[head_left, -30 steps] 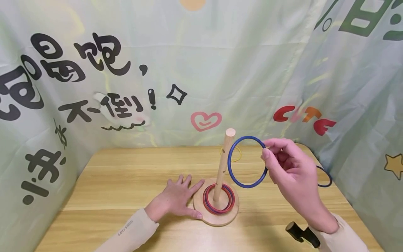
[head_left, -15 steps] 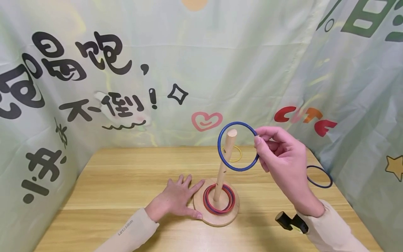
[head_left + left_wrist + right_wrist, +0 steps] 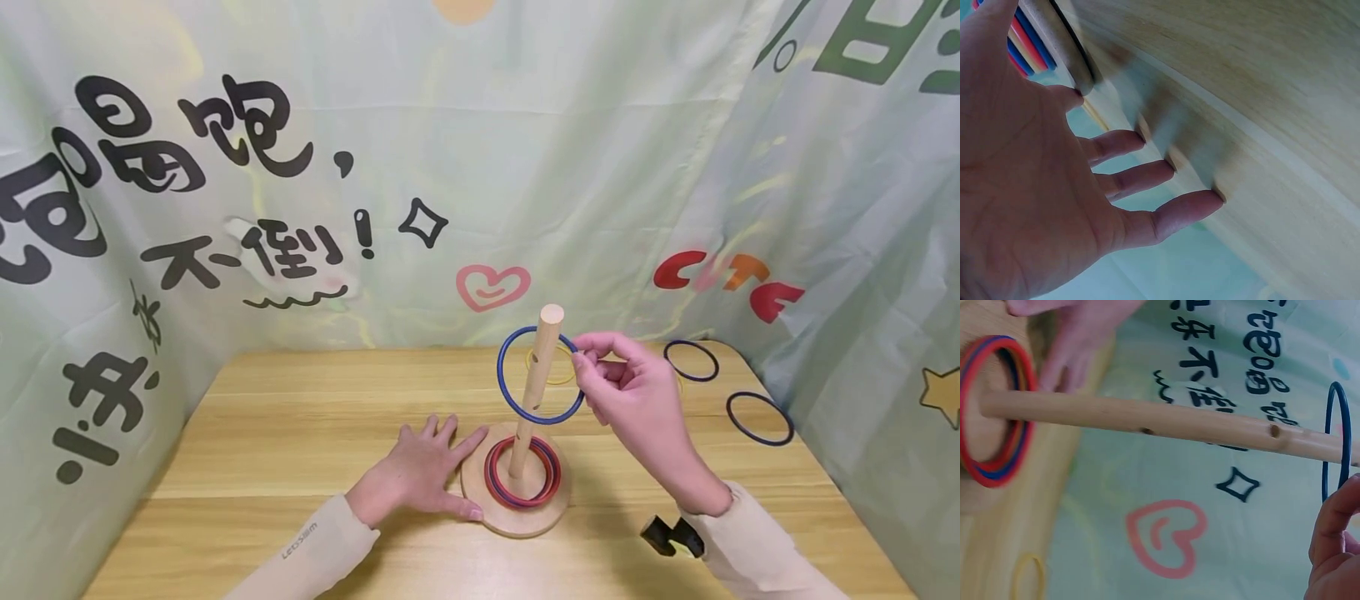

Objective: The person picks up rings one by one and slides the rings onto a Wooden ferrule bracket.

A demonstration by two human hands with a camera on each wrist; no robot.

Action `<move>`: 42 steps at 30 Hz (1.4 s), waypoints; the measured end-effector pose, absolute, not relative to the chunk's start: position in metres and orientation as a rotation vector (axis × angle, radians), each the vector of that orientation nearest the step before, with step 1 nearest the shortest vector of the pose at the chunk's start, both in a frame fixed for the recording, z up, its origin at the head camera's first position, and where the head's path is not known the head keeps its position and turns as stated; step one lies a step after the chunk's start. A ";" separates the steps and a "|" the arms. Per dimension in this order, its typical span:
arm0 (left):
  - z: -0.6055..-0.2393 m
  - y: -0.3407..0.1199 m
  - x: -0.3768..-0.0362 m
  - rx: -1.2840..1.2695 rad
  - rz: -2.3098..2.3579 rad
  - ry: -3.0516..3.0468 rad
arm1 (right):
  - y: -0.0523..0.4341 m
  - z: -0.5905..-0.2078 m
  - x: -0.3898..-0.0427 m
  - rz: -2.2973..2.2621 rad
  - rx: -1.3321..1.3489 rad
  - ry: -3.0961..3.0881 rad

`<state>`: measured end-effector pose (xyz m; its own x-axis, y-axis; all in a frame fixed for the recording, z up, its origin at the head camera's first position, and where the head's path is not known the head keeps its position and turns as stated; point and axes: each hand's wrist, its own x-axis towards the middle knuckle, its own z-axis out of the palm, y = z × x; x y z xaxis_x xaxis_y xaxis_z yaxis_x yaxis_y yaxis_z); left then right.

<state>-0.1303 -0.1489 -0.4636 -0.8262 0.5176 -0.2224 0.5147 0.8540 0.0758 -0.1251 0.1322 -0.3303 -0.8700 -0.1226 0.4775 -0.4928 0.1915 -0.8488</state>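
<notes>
My right hand [image 3: 637,392] pinches a blue ring [image 3: 500,375] between thumb and fingertips. That ring encircles the upper part of an upright wooden peg [image 3: 538,371]; the right wrist view likewise has the blue ring [image 3: 1346,425] around the peg [image 3: 1210,425]. Round the peg's foot, a stack of red, blue and yellowish rings [image 3: 555,487] lies on the round wooden base [image 3: 517,523]. My left hand [image 3: 420,471] has its fingers spread, fingertips on the table, thumb and index finger at the base's left edge. Its palm [image 3: 1029,181] fills the left wrist view.
Two loose blue rings, one farther back [image 3: 691,381] and one nearer [image 3: 760,442], lie at the right of the wooden table [image 3: 300,400]. Behind the peg lies a yellow ring [image 3: 561,382]; another yellow edge shows behind my right hand. Printed curtains [image 3: 600,167] enclose the table.
My right hand has moved left with the blue ring, rising and then lowering, so the ring went from beside the peg to around it. The left hand has stayed put.
</notes>
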 end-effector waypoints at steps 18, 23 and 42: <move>-0.464 -0.148 -0.131 0.793 -0.004 2.796 | 0.140 -0.407 -0.130 1.691 0.493 -2.404; -0.465 -0.149 -0.131 0.794 -0.011 2.801 | 0.143 -0.428 -0.131 1.669 0.485 -2.468; -0.464 -0.148 -0.130 0.795 -0.021 2.804 | 0.146 -0.468 -0.133 1.572 0.460 -2.655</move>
